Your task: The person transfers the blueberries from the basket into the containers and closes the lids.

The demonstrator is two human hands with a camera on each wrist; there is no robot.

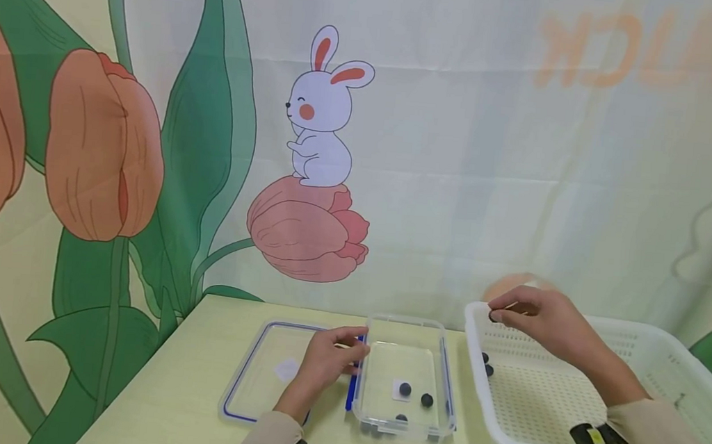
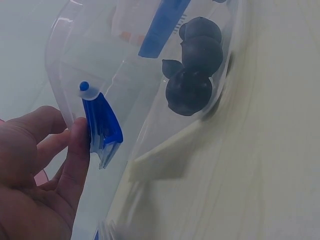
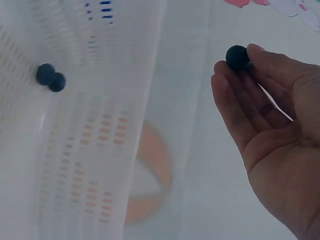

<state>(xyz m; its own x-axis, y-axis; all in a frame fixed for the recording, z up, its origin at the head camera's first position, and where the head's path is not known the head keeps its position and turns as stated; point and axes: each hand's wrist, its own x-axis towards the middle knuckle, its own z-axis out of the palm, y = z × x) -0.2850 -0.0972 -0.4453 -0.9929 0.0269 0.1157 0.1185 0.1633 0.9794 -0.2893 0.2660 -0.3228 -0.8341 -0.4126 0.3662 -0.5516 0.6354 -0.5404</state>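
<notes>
Right sleeve, 4 o'clock; right hand tip-pinches dark ball, slim hold, might slip. Left hand, loosely bent, touches box at 9 o'clock; bump could slide it.

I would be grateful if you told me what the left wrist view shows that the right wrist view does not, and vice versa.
Only the left wrist view: the left hand at a clear container with blue latches, dark balls inside, and the tabletop.

Only the right wrist view: the right hand pinching one dark ball, and a white basket holding two more balls.

Both: dark balls and one hand, though different ones.
</notes>
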